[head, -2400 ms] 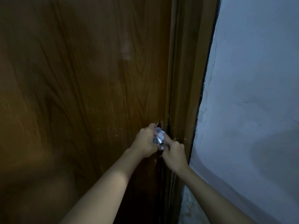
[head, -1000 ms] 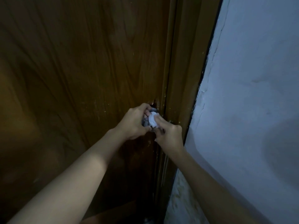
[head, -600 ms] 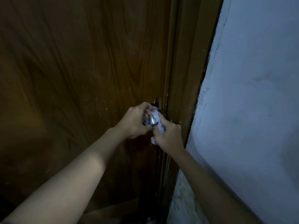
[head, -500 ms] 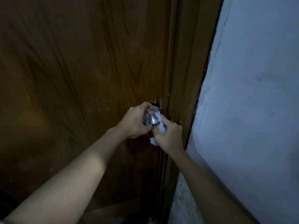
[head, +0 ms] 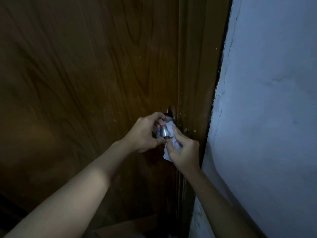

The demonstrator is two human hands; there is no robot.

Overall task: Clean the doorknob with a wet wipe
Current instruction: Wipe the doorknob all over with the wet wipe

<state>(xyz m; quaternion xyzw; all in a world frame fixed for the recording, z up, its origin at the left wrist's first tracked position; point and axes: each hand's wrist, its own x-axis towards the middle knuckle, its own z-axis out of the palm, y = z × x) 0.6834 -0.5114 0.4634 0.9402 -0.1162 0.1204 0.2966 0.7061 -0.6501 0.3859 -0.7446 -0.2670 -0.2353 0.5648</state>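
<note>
Left hand (head: 142, 133) steadies small round silver metal doorknob (head: 165, 133) at brown wooden door's (head: 85, 83) right edge; right hand (head: 183, 152) presses crumpled white wet wipe (head: 169, 129) vs knob. Mid-wipe, prob; next: rub around the front face.

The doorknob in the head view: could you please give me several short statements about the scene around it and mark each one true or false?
1. The right hand holds the white wet wipe against the doorknob. True.
2. The left hand hangs free, well away from the knob. False: its fingers are around the knob.
3. The wooden door is brown. True.
4. The wall to the right of the door frame is dark red. False: it is pale.
5. The wipe hides the knob completely. False: bare metal shows between the hands.
</note>
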